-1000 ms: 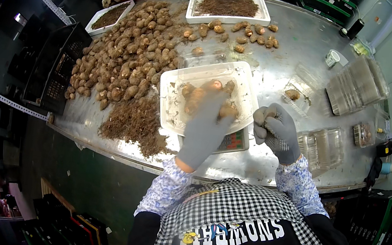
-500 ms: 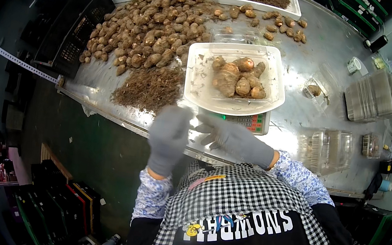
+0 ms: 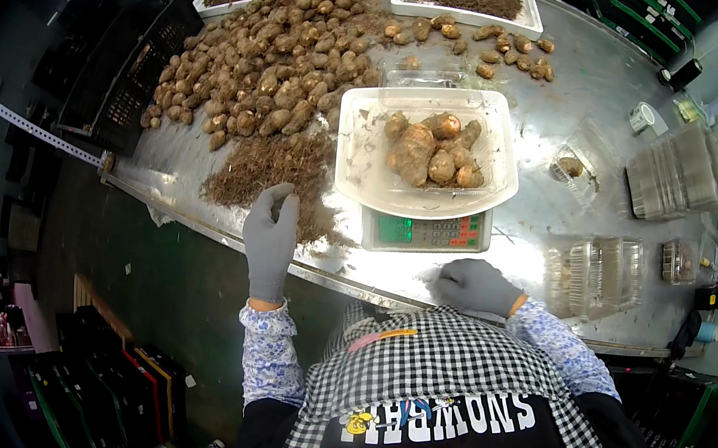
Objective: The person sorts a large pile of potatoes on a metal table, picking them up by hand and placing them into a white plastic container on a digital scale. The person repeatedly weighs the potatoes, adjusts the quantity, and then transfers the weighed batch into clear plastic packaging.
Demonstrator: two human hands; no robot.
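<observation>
Roots (image 3: 430, 150) are sitting in the white tray (image 3: 360, 147) at centre; I'm spreading my left hand (image 3: 271, 235) by the fibre pile (image 3: 271, 172), right hand (image 3: 473, 284) curling loosely, pinching nothing, on the tabletop (image 3: 577, 81).

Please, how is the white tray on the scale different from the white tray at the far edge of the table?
The tray on the scale holds a few whole brown tubers; the far tray holds only loose brown fibrous material. The first sits raised on the scale, close to the person; the far tray lies flat on the metal table. Both are white, shallow and rectangular.
</observation>
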